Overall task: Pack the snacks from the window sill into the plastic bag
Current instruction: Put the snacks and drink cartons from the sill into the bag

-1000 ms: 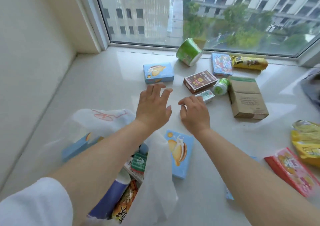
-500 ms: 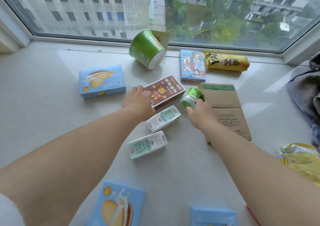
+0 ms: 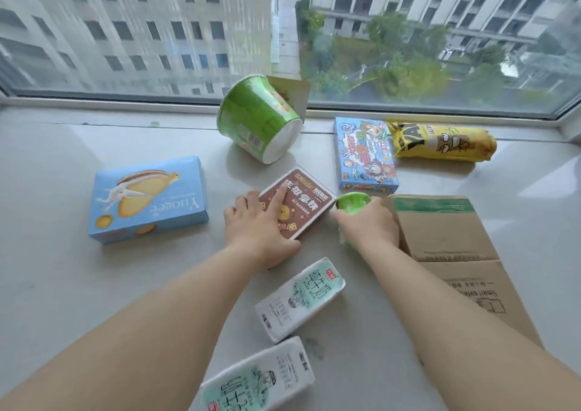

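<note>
The pale window sill [image 3: 78, 285] carries scattered snacks. Along its far edge by the glass lie a tipped green cup [image 3: 257, 121], a cartoon-printed blue box [image 3: 364, 154] and a yellow packet [image 3: 440, 141]. Mid-sill lie a light-blue biscuit box [image 3: 147, 198], a brown box [image 3: 301, 203] and a small green-lidded bottle [image 3: 352, 203]. A flattened cardboard box [image 3: 452, 253] lies toward the right edge, and two white milk cartons [image 3: 298, 299] [image 3: 257, 379] toward the near edge.

Green cup [image 3: 257, 121], light-blue biscuit box [image 3: 147, 200], brown box [image 3: 301, 203], yellow wrapper [image 3: 440, 141], white-and-mint cartons [image 3: 298, 297], plain tan cardboard [image 3: 446, 237].
</note>
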`<move>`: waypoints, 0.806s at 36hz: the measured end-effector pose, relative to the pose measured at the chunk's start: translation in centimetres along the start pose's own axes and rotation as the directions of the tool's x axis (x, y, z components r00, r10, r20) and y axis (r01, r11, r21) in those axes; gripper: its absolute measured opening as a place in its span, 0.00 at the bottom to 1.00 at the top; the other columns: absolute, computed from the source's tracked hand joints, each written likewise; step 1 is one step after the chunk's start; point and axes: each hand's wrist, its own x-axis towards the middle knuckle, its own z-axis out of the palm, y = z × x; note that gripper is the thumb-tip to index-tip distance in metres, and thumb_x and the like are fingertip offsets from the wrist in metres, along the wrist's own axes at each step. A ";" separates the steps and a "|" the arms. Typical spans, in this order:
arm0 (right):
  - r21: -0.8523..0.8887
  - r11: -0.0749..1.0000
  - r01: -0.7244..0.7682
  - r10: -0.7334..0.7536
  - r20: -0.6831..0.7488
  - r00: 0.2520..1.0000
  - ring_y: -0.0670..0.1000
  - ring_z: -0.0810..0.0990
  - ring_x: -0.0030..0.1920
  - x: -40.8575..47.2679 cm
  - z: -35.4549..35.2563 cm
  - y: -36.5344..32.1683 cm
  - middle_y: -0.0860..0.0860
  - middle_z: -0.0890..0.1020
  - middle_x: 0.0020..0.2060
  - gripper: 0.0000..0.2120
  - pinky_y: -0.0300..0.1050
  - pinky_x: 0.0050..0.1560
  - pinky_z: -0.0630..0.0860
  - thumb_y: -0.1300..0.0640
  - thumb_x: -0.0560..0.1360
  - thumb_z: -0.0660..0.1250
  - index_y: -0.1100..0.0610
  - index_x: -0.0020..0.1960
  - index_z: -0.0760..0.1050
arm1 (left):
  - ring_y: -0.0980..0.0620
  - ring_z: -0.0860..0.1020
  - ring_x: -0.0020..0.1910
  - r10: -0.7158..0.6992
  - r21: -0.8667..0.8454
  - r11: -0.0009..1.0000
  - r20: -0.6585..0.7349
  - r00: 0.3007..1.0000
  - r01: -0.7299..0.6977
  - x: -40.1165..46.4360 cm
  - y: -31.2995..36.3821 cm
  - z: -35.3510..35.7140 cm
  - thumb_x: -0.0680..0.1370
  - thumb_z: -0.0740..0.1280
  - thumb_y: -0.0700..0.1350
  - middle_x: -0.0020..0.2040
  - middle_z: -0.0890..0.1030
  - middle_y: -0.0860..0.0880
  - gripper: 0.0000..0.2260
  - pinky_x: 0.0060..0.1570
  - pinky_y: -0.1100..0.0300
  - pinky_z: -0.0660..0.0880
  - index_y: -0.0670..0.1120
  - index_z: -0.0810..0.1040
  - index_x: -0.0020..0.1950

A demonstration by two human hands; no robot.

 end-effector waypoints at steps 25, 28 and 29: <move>0.280 0.865 0.417 -0.449 0.060 0.891 0.52 0.60 0.70 10.7 1.2 -13.7 0.53 0.60 0.68 0.23 0.48 0.71 0.62 0.43 0.66 0.74 0.51 0.57 0.77 | 0.40 0.61 0.65 -0.570 -0.098 0.821 -0.092 0.816 0.563 4.5 -8.3 -1.5 0.69 0.58 0.69 0.69 0.59 0.41 0.42 0.61 0.48 0.61 0.59 0.41 0.76; 0.278 0.870 0.407 -0.443 0.080 0.893 0.55 0.55 0.73 11.7 2.0 -15.5 0.52 0.56 0.72 0.29 0.51 0.73 0.58 0.39 0.64 0.74 0.48 0.62 0.74 | 0.40 0.61 0.65 -0.571 -0.085 0.821 -0.106 0.814 0.564 4.5 -8.3 -1.3 0.69 0.57 0.69 0.69 0.59 0.41 0.41 0.60 0.48 0.61 0.59 0.40 0.76; 0.287 0.870 0.400 -0.439 0.085 0.895 0.55 0.55 0.73 11.9 2.1 -16.0 0.52 0.55 0.73 0.30 0.50 0.73 0.56 0.39 0.65 0.73 0.48 0.64 0.73 | 0.41 0.62 0.65 -0.569 -0.083 0.822 -0.110 0.815 0.563 4.5 -8.2 -1.2 0.69 0.57 0.69 0.69 0.59 0.41 0.41 0.60 0.48 0.61 0.59 0.40 0.76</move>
